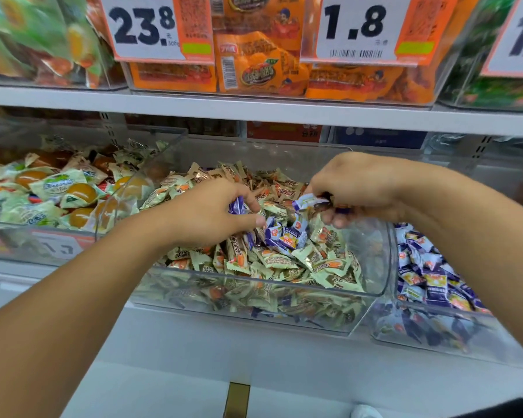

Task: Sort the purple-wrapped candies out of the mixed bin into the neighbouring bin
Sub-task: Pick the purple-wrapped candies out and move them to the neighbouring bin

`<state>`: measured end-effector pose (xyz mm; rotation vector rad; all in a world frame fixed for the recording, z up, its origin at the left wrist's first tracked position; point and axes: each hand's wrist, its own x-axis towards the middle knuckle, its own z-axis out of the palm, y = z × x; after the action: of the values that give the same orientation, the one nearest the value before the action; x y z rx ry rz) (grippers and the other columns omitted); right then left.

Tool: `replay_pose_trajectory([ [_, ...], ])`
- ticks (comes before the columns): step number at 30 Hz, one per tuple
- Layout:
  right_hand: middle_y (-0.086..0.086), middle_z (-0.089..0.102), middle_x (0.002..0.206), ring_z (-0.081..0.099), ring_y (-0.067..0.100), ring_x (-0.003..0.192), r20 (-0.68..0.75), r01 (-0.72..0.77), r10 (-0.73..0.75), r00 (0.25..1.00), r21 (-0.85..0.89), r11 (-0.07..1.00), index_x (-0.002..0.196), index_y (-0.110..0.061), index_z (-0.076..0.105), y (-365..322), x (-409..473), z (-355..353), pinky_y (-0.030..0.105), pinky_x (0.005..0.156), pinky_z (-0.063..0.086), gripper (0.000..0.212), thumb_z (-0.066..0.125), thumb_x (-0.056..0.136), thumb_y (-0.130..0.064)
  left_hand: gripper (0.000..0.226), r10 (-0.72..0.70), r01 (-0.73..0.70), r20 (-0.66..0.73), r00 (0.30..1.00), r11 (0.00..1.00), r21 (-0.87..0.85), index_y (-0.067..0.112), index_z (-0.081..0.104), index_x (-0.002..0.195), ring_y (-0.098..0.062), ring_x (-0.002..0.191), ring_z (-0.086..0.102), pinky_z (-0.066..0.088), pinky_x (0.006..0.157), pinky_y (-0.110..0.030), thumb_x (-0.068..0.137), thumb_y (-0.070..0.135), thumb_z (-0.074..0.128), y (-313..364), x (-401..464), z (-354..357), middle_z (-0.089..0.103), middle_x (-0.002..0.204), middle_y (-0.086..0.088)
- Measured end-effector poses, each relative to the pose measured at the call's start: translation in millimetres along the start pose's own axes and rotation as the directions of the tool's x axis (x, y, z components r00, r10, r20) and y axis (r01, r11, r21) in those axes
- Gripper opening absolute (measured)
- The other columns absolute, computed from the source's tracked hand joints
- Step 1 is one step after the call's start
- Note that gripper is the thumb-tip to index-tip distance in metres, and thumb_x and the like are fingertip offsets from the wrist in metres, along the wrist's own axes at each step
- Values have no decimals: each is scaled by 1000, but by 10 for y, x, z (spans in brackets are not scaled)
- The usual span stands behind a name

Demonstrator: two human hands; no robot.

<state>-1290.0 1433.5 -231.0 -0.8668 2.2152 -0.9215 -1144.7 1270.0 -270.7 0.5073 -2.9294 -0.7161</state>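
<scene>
The clear mixed bin (254,300) in the middle holds mostly cream-and-gold wrapped candies (284,263). A small cluster of purple-wrapped candies (284,235) lies on top near its centre. My left hand (212,215) reaches into the bin and pinches one purple candy (237,205) between thumb and fingers. My right hand (354,188) hovers over the bin's right side, its curled fingers holding purple candies (308,201). The neighbouring bin (435,336) on the right holds many purple-wrapped candies (429,282).
A clear bin (27,248) of green-and-orange wrapped sweets stands to the left. Above, a white shelf edge (254,108) carries bins of orange snack packets (260,67) and price cards reading 23.8 and 1.8. A white ledge runs below the bins.
</scene>
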Motion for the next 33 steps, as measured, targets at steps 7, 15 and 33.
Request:
replay_pose_trajectory([
  [7,3,45,65,43,10,48,379,-337,82,922,677,655,61,-18,43,-27,104,232,13,33,30,41,54,96,-37,26,0,2,-58,998,1000,23,23,68,88,0,58,53,37,52,-21,90,49,65,57,1,20,55,66,9],
  [15,4,72,111,69,29,91,183,178,-100,978,-486,856,95,-23,77,46,32,122,37,79,59,45,84,67,-57,18,5,-9,14,1000,971,239,24,76,81,-6,69,51,37,59,-26,80,41,80,13,42,21,62,76,5],
  [33,10,52,74,43,16,53,28,143,-141,990,-142,979,84,-9,61,135,160,146,23,43,37,13,58,93,-18,11,60,-70,-57,997,976,-208,29,54,102,-9,42,43,38,44,-25,97,21,60,21,35,37,72,93,1],
])
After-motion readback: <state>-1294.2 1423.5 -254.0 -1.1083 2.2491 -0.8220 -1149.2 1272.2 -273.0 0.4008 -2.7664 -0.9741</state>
